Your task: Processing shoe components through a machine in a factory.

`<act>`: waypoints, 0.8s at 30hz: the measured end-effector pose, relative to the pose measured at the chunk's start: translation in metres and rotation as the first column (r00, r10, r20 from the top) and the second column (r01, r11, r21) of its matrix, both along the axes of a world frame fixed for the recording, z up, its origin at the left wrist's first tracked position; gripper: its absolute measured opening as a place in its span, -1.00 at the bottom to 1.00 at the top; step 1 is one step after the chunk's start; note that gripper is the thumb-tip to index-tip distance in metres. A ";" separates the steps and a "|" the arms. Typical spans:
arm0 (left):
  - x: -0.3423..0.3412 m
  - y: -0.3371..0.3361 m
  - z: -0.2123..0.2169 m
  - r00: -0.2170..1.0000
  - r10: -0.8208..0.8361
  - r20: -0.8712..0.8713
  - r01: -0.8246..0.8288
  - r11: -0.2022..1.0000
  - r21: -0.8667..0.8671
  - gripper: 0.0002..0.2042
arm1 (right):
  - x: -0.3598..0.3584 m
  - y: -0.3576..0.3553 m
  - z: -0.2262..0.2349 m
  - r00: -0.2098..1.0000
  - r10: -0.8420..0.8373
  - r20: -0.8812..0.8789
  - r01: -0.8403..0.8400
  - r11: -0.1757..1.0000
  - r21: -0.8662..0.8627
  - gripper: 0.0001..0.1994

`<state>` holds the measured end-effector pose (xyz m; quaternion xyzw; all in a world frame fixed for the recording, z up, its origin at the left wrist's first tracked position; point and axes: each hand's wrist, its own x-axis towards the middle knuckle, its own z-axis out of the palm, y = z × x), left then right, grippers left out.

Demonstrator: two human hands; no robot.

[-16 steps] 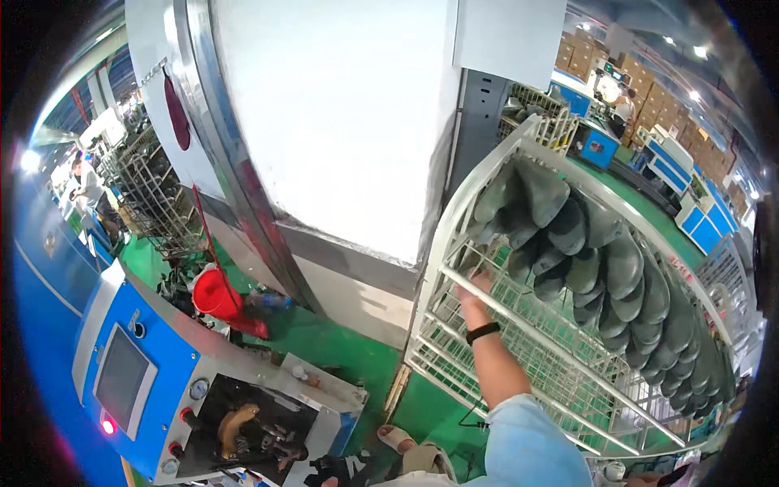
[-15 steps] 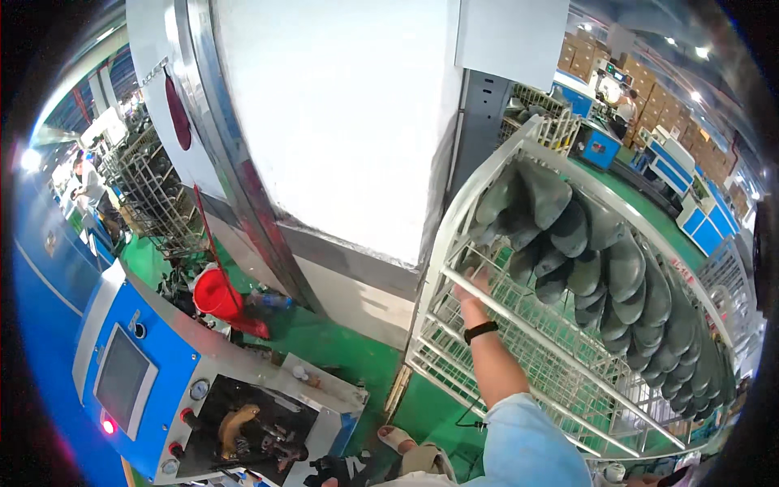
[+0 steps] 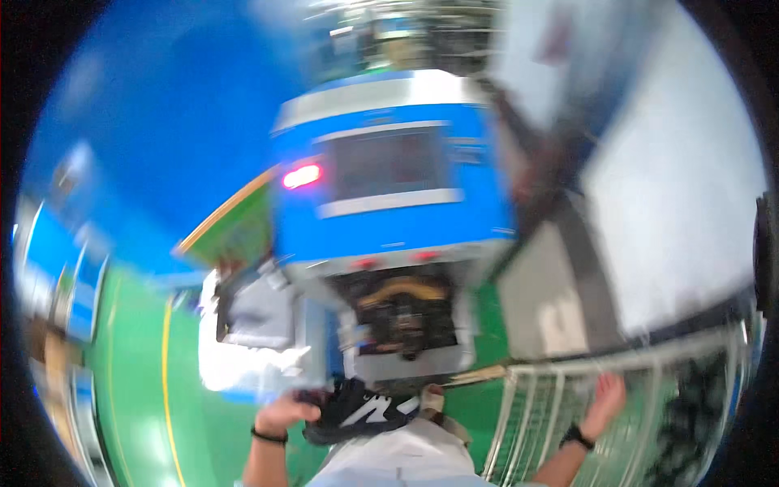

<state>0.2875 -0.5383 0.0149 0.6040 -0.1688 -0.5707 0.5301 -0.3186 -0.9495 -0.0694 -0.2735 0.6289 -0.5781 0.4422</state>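
Two bare hands in view; places logged against the blue machine (image 3: 398,227) with the dark screen (image 3: 385,162). Left hand (image 3: 278,415): on the near side of the machine, left of its middle, apparently clamped with thumb and fingers on the left end of a black sports shoe (image 3: 363,412) with white markings. Shoe located just in front of the machine's near edge. Right hand (image 3: 607,399): nearer than the machine and well to its right, at or over a white wire rack (image 3: 527,422); cannot tell contact from hover, nor fingers spread from fingers closed.

Handling, judged: probably light, soft in the upper, stiffer along any sole, hardly fragile. Best hold likely at the firmer end or collar. Slip not judged, finish too blurred.

Hard to make out: whole view smeared. Underside of shoe hidden; toe not separable from heel; left fingertips lost against black. Curved brown part (image 3: 402,288) in the machine's opening, outline smeared. Dark pieces (image 3: 690,406), far right of the machine, merged into one mass. Forearms cut off below.
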 end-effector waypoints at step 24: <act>0.472 0.109 -0.245 0.294 0.209 0.933 -0.631 0.776 0.025 -0.43 | 0.663 0.169 0.153 0.133 -0.421 -0.897 -0.917 0.290 -0.272 -0.56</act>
